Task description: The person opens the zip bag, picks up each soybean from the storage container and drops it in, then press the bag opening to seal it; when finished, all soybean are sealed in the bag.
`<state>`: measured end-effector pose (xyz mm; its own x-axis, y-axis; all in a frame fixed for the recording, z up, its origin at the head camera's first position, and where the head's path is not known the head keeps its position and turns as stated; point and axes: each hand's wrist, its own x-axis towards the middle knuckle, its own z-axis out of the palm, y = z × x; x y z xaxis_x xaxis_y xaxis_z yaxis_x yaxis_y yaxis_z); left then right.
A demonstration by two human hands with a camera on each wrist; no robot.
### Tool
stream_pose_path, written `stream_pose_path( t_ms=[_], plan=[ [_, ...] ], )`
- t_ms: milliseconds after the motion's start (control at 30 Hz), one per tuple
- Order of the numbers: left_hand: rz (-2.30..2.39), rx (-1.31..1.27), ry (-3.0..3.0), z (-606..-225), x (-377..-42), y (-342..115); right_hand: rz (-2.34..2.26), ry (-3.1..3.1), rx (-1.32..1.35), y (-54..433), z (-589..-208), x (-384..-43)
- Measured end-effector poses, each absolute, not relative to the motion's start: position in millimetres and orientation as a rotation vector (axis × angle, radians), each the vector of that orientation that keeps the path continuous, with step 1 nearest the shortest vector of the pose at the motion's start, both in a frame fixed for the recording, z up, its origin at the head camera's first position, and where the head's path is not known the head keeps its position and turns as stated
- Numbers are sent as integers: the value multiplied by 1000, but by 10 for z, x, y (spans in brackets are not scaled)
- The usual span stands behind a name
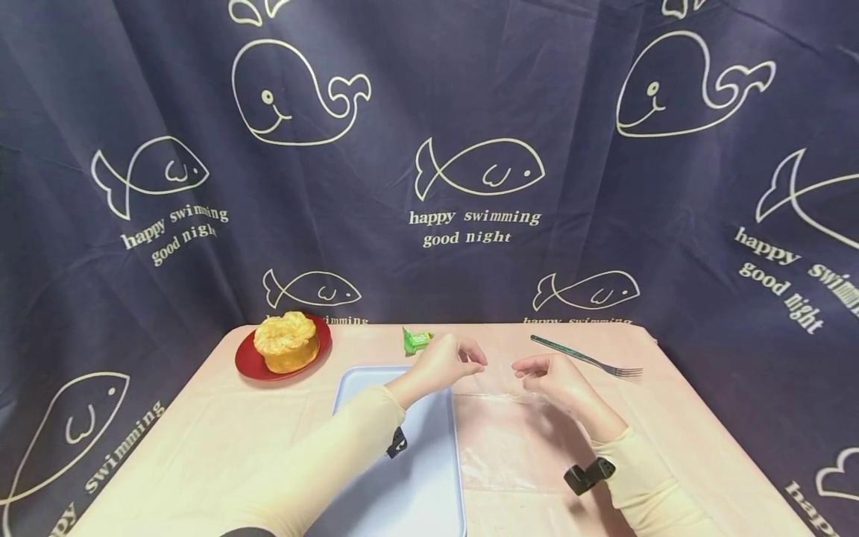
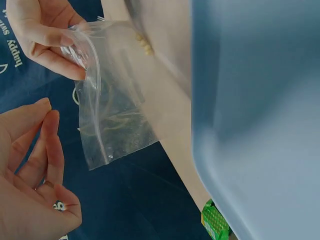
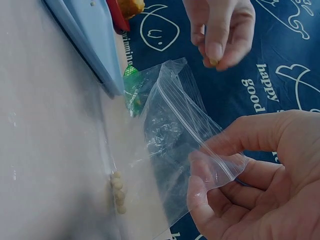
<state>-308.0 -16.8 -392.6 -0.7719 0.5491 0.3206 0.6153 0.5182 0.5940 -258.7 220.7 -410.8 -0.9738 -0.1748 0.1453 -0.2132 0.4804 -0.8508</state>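
My right hand (image 1: 558, 382) pinches the top corner of a clear zip-lock bag (image 3: 167, 132) between thumb and fingers. Several small round pale-yellow beans (image 3: 118, 192) are lined up along the bag's lower edge. To the left, and apart from the bag, my left hand (image 1: 444, 363) has its thumb and fingertips together. The right wrist view shows a small yellowish bean (image 3: 214, 63) pinched there, mostly covered by the thumb. Beneath my left forearm lies a light-blue tray (image 1: 419, 470).
A red plate (image 1: 325, 347) with a round yellow bread (image 1: 288, 343) stands at the back left. Behind the tray lies a small green packet (image 1: 417, 341). A fork with a green handle (image 1: 584, 356) rests at the back right. A dark curtain (image 1: 470, 89) hangs behind the table.
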Motion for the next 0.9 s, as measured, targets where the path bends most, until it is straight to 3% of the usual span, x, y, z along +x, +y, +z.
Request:
stream_pose_path(
  t_ms=[533,900],
  plan=[
    [-1012,-973,-2706,-3981,-3193,-123,1520,-2682,342,2211,-4133,-2601],
    [-1118,-954,-2614,-3934,-3221,-787,1517,-2705,341,2216,-4118,-2590]
  ],
)
